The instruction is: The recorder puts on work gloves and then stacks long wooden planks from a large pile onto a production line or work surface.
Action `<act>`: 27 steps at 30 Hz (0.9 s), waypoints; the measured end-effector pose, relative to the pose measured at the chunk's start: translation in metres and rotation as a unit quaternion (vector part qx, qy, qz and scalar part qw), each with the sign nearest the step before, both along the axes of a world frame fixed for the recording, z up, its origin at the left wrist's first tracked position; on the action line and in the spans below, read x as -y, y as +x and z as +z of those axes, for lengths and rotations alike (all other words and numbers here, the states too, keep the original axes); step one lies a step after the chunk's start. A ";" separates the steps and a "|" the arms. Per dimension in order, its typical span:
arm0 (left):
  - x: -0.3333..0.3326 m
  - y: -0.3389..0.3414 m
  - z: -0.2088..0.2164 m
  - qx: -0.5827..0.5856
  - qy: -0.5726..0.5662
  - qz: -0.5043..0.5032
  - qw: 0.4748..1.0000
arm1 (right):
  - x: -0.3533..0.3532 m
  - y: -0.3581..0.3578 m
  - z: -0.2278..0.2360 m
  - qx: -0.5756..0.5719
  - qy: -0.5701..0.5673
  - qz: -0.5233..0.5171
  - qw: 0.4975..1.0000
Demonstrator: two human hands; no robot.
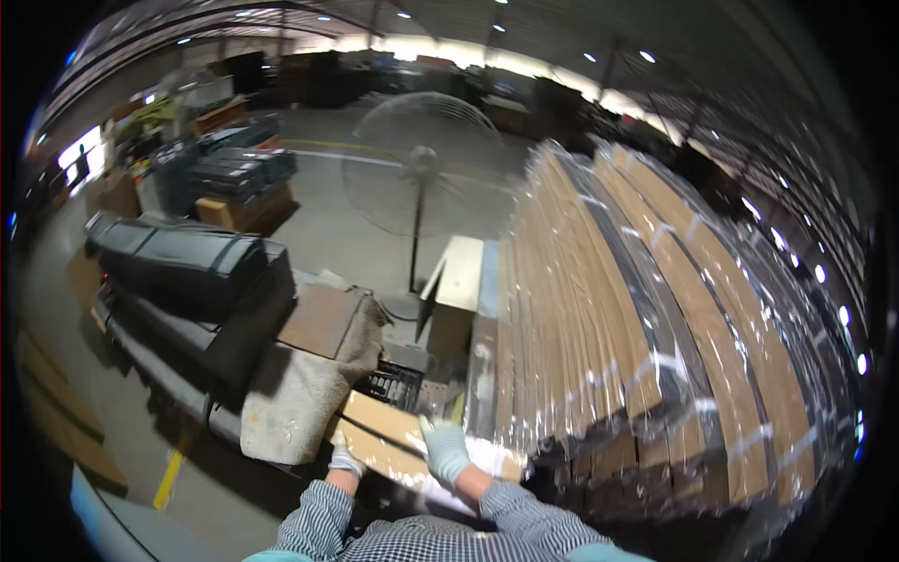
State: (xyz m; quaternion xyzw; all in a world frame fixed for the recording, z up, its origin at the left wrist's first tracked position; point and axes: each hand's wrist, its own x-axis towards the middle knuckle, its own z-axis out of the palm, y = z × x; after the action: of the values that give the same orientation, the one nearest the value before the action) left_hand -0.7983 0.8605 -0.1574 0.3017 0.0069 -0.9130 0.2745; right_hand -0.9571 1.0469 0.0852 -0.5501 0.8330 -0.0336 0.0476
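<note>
In front of my body is a short bundle of tan boards [382, 413], wrapped in shiny see-through plastic with a dark strip between them. My left hand [345, 457], in a pale glove, is closed on the bundle's left end; some of its fingers are hidden. My right hand [447, 451], gloved too, grips the right part from above, its thumb and fingers along the boards. Just beyond the bundle lie a dark slotted tray [393, 386] and a beige cloth [295, 403] draped over a bench. A brown flat box [320, 320] rests on that cloth.
Tall rows of plastic-wrapped tan and grey boards [599, 309] stand close on my right. Long black wrapped bundles [183, 258] are stacked at the left. A large wire-caged fan [423, 164] stands ahead, behind a cream box [459, 272]. More dark bundles [234, 173] sit farther left.
</note>
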 end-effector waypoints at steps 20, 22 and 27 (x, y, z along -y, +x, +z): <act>-0.121 -0.203 0.332 -0.158 -0.403 -0.250 0.866 | -0.175 -0.047 0.298 -0.161 -0.458 -0.228 0.844; -0.143 -0.220 0.373 -0.215 -0.411 -0.257 0.848 | -0.161 -0.033 0.300 -0.209 -0.448 -0.285 0.821; -0.086 -0.269 0.429 -0.301 -0.365 -0.332 0.816 | -0.183 -0.007 0.285 -0.014 -0.479 -0.177 0.859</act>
State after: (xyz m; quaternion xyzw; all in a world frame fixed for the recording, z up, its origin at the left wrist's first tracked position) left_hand -1.0678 0.9465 0.2712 -0.1263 -0.3454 -0.9295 0.0291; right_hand -0.9645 1.2297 0.3705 -0.3485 0.7980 -0.4291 -0.2400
